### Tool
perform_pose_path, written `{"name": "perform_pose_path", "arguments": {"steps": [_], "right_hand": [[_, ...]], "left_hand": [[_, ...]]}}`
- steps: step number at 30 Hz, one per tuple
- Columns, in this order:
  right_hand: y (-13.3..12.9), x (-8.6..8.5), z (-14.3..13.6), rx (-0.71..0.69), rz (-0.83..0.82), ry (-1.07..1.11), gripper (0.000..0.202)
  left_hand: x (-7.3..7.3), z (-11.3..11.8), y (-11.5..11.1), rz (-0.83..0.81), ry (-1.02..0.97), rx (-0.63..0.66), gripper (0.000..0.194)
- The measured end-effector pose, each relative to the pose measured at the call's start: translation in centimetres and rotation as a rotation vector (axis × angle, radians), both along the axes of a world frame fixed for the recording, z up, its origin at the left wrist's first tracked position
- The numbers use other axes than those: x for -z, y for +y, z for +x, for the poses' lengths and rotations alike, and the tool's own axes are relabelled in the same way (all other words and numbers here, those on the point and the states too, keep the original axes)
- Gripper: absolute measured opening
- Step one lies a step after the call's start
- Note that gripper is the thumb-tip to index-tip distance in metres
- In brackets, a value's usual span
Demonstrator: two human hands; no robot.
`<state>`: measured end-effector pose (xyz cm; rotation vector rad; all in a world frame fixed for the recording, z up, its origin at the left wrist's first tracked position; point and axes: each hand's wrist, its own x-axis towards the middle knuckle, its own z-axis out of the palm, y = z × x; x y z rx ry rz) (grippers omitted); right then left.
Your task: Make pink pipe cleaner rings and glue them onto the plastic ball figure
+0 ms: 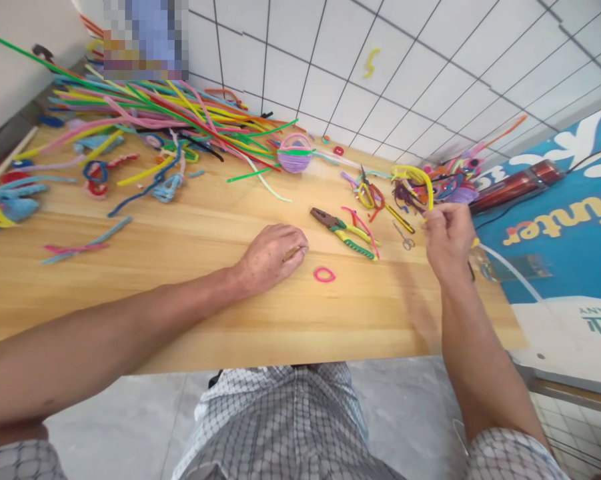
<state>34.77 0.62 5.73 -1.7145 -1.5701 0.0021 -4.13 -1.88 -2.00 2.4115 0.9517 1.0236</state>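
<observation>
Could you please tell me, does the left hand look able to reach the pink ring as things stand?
Probably yes: the pink ring lies close to the left hand, and only bare wooden table shows between them.

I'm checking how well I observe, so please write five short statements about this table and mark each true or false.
1. The right hand holds a yellow stem. True.
2. The left hand holds the pliers. False: they lie on the table.
3. The ring nearest the pliers is blue. False: it is pink.
4. The round purple piece lies nearer the wall than the pliers do. True.
5. The pliers have green and yellow handles. True.
</observation>
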Motion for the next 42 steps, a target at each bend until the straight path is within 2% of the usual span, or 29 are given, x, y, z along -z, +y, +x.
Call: {"name": "perform_pose_path", "arguments": {"steps": [4,7,9,14,17,19,21,23,24,26,29,31,36,39,42], "right_hand": [[4.9,1.7,-0.3,-0.043,-0.057,0.17,0.034],[6.0,1.7,-0.2,-0.04,-0.017,0.224,0.04],[5.4,0.5,-0.3,-0.047,0.06,0.246,0.041],[4.0,-4.6,-0.8,-0.164,0.434,0.287,0.032],[5.5,-6.6,-0.2,-0.228,0.548,0.291,0.029],[7.0,-6.7,0.6,-0.228,0.549,0.287,0.024],[8.3,-5.9,1.4,-0.121,0.43,0.231,0.015],[9.0,-4.5,2.0,0.021,0.148,0.066,0.012],[9.0,-3.6,2.2,0.061,-0.023,-0.04,0.013],[8.5,-1.7,2.3,0.08,-0.212,-0.154,0.016],[6.5,0.7,1.8,0.088,-0.291,-0.212,0.014],[4.8,1.5,0.9,0.045,-0.343,-0.266,0.013],[1.7,1.6,-2.7,-0.155,-0.424,-0.377,0.027],[1.3,2.0,-4.4,-0.216,-0.477,-0.422,0.031],[1.5,2.7,-5.2,-0.238,-0.478,-0.407,0.025]], "left_hand": [[0.1,0.0,0.0,0.003,0.006,0.012,0.025],[0.0,0.0,0.0,-0.014,0.013,0.014,0.025],[-0.1,0.0,0.0,-0.035,0.015,0.027,0.024],[-0.1,0.0,0.2,-0.058,-0.012,0.039,0.023],[0.0,0.0,0.3,-0.042,-0.016,0.036,0.023],[0.0,0.0,0.3,-0.032,-0.015,0.034,0.023],[0.0,0.0,0.2,-0.027,-0.014,0.035,0.023],[0.0,0.0,0.2,-0.031,-0.016,0.032,0.023],[0.0,0.0,0.2,-0.036,-0.018,0.029,0.023],[0.0,0.0,0.2,-0.046,-0.019,0.024,0.022],[0.0,0.1,0.2,-0.046,-0.013,0.03,0.021],[-0.1,0.1,0.2,-0.043,-0.01,0.036,0.021],[-0.1,0.0,0.2,-0.032,-0.007,0.031,0.022],[-0.2,0.0,0.3,-0.023,-0.011,0.038,0.022],[-0.2,0.0,0.3,-0.025,-0.016,0.034,0.022]]}}
